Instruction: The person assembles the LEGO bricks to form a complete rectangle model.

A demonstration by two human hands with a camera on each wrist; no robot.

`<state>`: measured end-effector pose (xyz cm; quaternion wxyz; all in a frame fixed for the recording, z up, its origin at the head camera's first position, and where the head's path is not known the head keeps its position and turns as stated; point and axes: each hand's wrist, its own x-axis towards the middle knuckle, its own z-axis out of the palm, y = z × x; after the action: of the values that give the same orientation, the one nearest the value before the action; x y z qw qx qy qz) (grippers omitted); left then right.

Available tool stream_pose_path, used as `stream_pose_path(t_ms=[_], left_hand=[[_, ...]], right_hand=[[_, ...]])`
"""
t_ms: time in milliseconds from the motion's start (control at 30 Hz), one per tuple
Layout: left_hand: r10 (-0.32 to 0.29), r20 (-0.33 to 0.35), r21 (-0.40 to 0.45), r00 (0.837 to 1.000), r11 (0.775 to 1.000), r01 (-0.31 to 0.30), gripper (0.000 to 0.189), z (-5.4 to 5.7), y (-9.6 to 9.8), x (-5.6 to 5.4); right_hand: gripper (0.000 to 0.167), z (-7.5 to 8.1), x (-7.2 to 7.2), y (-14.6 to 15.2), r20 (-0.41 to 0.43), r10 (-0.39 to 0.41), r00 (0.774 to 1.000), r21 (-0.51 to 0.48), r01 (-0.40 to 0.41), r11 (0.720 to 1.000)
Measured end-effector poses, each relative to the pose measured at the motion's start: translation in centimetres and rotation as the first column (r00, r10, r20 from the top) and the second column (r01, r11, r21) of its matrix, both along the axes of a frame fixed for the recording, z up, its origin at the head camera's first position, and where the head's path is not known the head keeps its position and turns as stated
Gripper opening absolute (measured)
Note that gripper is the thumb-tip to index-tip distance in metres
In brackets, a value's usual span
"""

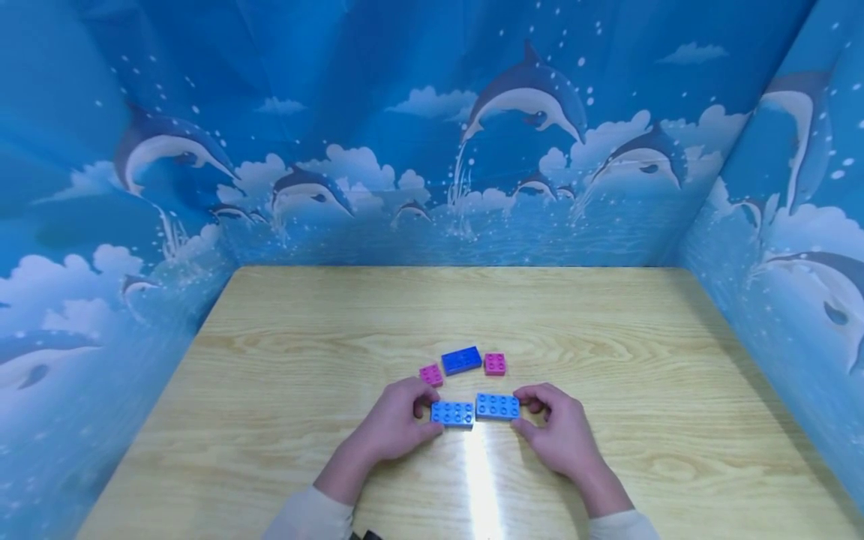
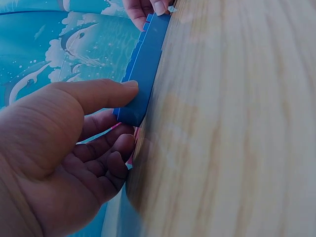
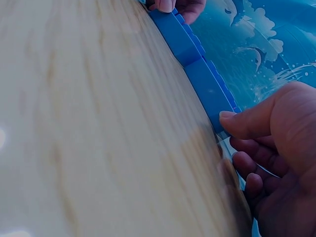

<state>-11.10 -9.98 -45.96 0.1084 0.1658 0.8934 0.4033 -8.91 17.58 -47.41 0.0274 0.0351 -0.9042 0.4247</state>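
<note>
Left hand (image 1: pixel 398 421) pinches left light-blue brick (image 1: pixel 452 415) by outer end; right hand (image 1: pixel 558 427) pinches right light-blue brick (image 1: pixel 498 406) likewise. Both studs-up on table (image 1: pixel 304 337), inner ends close, right one slightly farther forward. Best, likely: light grip, bases flat, long sides aligned.

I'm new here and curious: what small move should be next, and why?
Perhaps the right hand should draw the right light-blue brick slightly nearer: it sits farther away than the left light-blue brick, which the left hand holds, so their long edges don't line up.
</note>
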Motion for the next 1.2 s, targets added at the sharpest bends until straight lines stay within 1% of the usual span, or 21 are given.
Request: stream_pose_path(t_ms=[167,400,633,1200], left_hand=[[0.011,-0.003,-0.006,1.000,1.000,-0.011,0.037,0.04,0.09,-0.03],[0.026,0.015,-0.007,1.000,1.000,-0.026,0.037,0.02,0.18,-0.18],[0.025,0.004,0.009,1.000,1.000,-0.025,0.037,-0.13,0.14,-0.25],[0.026,0.004,0.001,1.000,1.000,-0.026,0.036,-0.09,0.31,-0.23]], right_hand=[[0.040,0.03,0.05,0.03,0.017,0.009,1.000,-0.002,-0.009,1.000],[0.041,0.21,0.04,0.06,0.031,0.028,0.999,-0.012,-0.027,1.000],[0.041,0.15,-0.03,0.08,0.051,0.039,0.998,-0.016,-0.038,0.999],[0.041,0.05,0.02,0.23,0.058,0.048,0.997,-0.019,-0.047,0.999]])
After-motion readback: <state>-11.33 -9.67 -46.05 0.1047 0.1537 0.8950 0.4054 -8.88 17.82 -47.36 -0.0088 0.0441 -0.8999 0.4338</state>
